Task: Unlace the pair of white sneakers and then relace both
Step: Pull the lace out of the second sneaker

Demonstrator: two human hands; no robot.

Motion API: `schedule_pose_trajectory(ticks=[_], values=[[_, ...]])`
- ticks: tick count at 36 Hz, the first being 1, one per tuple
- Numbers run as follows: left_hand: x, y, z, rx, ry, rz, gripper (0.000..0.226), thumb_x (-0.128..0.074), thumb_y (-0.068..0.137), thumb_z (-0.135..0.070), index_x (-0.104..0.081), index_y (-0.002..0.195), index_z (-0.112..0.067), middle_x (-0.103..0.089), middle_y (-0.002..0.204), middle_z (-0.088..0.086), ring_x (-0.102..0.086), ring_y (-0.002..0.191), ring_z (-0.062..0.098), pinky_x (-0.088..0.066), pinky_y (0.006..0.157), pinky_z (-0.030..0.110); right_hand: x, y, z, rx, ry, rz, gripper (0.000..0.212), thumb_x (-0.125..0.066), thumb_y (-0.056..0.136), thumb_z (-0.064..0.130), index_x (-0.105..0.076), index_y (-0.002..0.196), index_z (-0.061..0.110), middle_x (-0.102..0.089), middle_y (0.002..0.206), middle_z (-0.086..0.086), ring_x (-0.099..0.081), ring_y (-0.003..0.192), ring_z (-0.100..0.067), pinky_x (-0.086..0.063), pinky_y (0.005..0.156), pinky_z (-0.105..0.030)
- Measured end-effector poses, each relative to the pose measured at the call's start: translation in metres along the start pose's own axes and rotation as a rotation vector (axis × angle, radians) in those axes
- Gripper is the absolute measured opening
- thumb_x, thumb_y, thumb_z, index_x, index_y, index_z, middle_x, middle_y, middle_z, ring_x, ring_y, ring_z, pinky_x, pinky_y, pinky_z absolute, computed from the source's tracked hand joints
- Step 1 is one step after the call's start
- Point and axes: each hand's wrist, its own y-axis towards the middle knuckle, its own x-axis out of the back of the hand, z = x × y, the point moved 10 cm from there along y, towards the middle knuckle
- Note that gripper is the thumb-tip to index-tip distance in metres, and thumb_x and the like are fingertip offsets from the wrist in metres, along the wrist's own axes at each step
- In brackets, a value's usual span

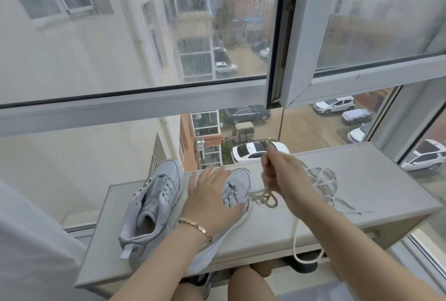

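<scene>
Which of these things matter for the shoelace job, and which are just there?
For the job: left sneaker, right sneaker, lace pinched in the right hand, loose lace on the table, left hand over the right sneaker.
Just there: bracelet, window frame, parked cars outside.

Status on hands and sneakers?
Left hand open on one sneaker. Right hand pinching a lace. Other sneaker looks unlaced; loose lace on table. Nothing blocking.
</scene>
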Motion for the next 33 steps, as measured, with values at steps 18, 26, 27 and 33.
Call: schedule_pose_trajectory(ticks=[18,26,27,33], values=[[0.051,-0.049,0.032,0.328,-1.424,0.056,0.018,-0.063,0.066,-0.024,-0.059,0.052,-0.013,-0.030,0.039,-0.006,-0.028,0.030,0.008,-0.035,0.034,0.018,0.001,-0.003,0.094,0.495,-1.085,-0.068,0.037,-0.043,0.091,0.047,-0.051,0.068,0.019,-0.041,0.047,0.010,-0.040,0.050,-0.006,-0.028,0.047,-0.022],[0.100,-0.079,0.126,0.514,-1.999,-0.574,0.041,-0.044,0.095,-0.027,-0.043,0.055,-0.019,-0.048,0.052,-0.006,-0.050,0.054,0.008,-0.044,0.066,0.023,-0.016,-0.004,0.008,0.276,-1.395,0.287,0.030,-0.058,0.081,0.058,-0.064,0.100,0.035,-0.052,0.084,0.018,-0.053,0.088,-0.005,-0.036,0.068,-0.022],[0.105,-0.084,0.129,0.493,-2.025,-0.625,0.042,-0.044,0.096,-0.027,-0.044,0.055,-0.019,-0.052,0.059,-0.004,-0.054,0.064,0.010,-0.044,0.074,0.025,-0.022,-0.006,0.007,0.294,-1.346,0.284,0.020,-0.058,0.085,0.048,-0.066,0.095,0.032,-0.051,0.078,0.018,-0.054,0.084,-0.004,-0.036,0.065,-0.019],[0.118,-0.098,0.105,0.365,-1.896,-0.573,0.031,-0.047,0.092,-0.017,-0.052,0.063,-0.012,-0.069,0.086,0.005,-0.064,0.088,0.019,-0.049,0.082,0.033,-0.092,-0.037,0.006,0.223,-0.656,0.346,0.020,-0.047,0.092,0.037,-0.057,0.077,0.027,-0.050,0.052,0.014,-0.040,0.045,-0.002,-0.033,0.049,-0.012]])
